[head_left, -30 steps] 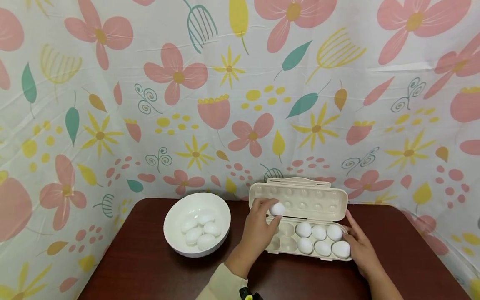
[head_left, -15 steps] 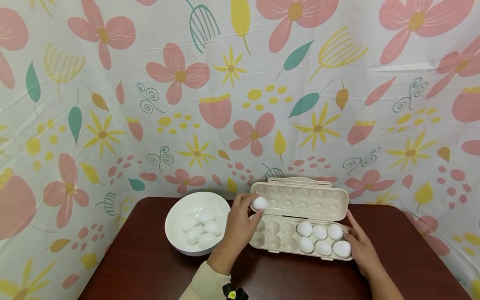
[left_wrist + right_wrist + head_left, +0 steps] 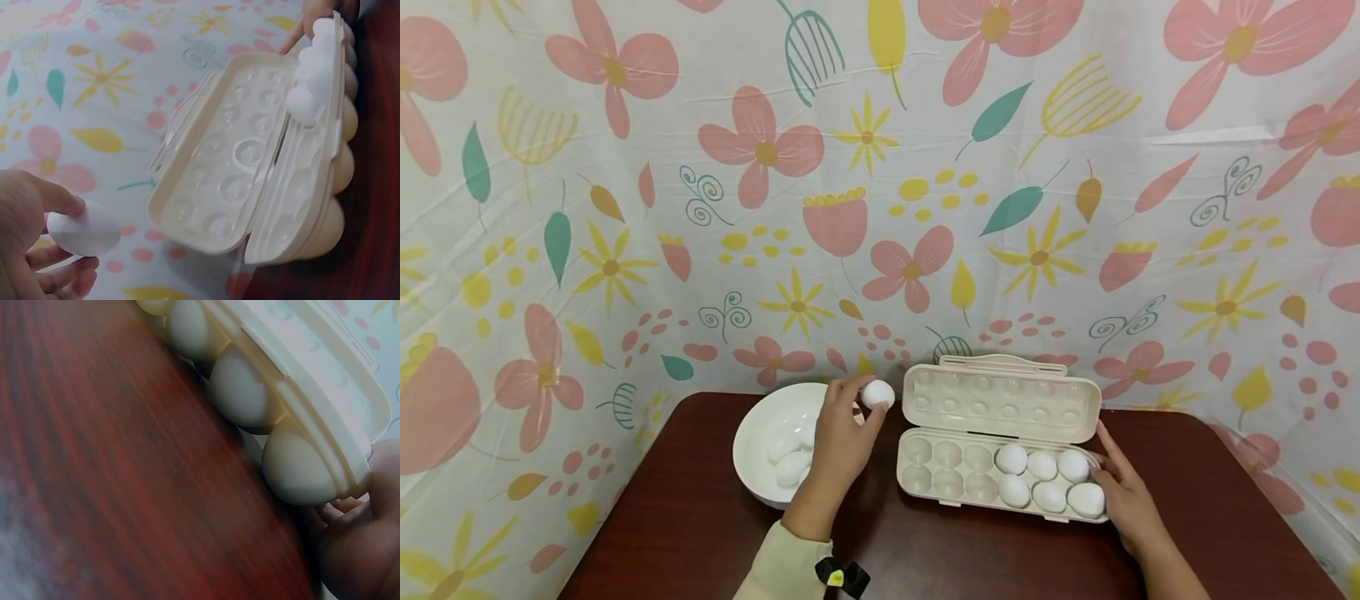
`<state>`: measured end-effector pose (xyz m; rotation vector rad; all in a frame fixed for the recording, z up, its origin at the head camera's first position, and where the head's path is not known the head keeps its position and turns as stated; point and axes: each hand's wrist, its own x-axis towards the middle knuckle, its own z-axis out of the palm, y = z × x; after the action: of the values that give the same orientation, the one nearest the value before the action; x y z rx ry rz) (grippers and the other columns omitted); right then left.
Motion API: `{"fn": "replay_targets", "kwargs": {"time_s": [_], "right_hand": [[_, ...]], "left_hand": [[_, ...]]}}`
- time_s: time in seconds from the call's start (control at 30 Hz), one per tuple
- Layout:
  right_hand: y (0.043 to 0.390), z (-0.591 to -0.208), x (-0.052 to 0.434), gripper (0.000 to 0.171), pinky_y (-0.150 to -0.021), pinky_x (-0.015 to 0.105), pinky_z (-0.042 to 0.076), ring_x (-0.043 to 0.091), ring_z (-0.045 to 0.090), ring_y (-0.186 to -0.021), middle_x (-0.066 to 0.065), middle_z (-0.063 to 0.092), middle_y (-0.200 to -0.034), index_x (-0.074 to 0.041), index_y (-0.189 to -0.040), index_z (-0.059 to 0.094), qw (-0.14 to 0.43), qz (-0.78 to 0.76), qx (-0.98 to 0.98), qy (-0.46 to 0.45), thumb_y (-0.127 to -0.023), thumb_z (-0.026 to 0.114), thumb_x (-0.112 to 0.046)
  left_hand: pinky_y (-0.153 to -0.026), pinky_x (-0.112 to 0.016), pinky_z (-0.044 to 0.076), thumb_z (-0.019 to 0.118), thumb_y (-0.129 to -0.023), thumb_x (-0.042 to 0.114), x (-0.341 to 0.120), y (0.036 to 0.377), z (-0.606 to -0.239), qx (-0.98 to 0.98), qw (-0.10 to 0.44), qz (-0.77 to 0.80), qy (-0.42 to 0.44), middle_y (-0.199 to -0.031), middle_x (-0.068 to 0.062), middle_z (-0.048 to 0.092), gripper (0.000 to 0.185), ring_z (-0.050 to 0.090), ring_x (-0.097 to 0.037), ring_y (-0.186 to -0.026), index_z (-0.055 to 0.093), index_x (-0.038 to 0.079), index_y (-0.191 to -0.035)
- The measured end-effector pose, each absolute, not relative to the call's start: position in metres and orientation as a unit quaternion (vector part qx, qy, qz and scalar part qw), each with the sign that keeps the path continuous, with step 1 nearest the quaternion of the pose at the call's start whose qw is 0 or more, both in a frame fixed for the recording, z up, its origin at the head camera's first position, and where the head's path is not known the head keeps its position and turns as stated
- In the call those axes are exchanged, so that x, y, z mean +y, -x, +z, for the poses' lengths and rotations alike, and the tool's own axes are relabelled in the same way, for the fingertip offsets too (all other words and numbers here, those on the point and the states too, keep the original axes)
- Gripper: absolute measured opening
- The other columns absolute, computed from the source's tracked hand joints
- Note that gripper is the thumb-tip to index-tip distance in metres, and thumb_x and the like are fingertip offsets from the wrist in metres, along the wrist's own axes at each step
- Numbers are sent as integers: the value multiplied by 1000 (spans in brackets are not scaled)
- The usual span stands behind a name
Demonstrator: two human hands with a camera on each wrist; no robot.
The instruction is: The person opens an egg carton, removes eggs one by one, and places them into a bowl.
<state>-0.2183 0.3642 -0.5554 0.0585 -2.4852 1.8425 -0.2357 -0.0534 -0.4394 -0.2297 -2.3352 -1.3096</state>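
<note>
My left hand (image 3: 837, 442) pinches a white egg (image 3: 877, 394) in its fingertips, held in the air between the white bowl (image 3: 752, 467) and the open cream egg carton (image 3: 958, 492). In the left wrist view the egg (image 3: 83, 228) sits between thumb and fingers, left of the carton lid (image 3: 231, 162). The carton's right half holds several white eggs (image 3: 1048, 482); its left cups are bare. My right hand (image 3: 1122, 492) rests against the carton's right end, fingers (image 3: 350, 515) touching its corner. A few eggs (image 3: 786, 458) lie in the bowl, partly hidden by my left hand.
Bowl and carton stand on a dark red-brown table (image 3: 685, 533). A flower-patterned cloth (image 3: 880, 208) hangs close behind and on both sides. Bare tabletop (image 3: 94, 487) lies in front of the carton.
My left hand has carried the egg leftward, from over the carton's left cups to above the bowl's right rim. The right hand has stayed on the carton's end.
</note>
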Motion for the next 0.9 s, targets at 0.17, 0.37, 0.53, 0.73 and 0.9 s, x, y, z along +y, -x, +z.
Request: {"fn": "replay_targets", "kwargs": {"time_s": [0.17,0.37,0.53,0.73,0.9], "right_hand": [[217,-554,363,65,-77,19,53,-9,58,-100,-34,52,-113,-36,-162,2,20,587,-809,-14,-110,37,-17],[217,-554,365,64,-77,18,53,-11,57,-101,-36,50,-114,-38,-162,2,21,573,-819,-11,-110,36,-20],[218,-554,366,64,-77,19,53,-10,58,-100,-38,50,-113,-39,-162,2,19,574,-819,-11,-111,36,-22],[217,-554,365,65,-76,19,53,-10,58,-100,-35,51,-113,-37,-162,2,21,577,-816,-14,-110,37,-20],[217,-555,365,65,-77,18,53,-11,58,-100,-36,51,-113,-38,-162,2,20,577,-816,-14,-110,36,-20]], "left_hand": [[-88,-41,57,76,-90,16,-70,236,-437,-850,233,-469,61,-123,-9,57,42,64,-23,-109,65,10,-130],[-88,-42,56,77,-90,17,-85,235,-435,-869,215,-444,40,-125,-11,57,43,64,-28,-107,64,12,-131],[-86,-44,55,79,-88,15,-94,234,-436,-879,218,-423,31,-122,-12,57,44,64,-30,-107,65,10,-129],[-87,-48,53,79,-86,12,-102,235,-440,-890,208,-404,20,-121,-12,58,42,65,-29,-108,66,10,-126],[-86,-47,54,78,-87,12,-107,236,-444,-899,183,-397,16,-119,-14,59,40,66,-30,-107,67,9,-124]]}}
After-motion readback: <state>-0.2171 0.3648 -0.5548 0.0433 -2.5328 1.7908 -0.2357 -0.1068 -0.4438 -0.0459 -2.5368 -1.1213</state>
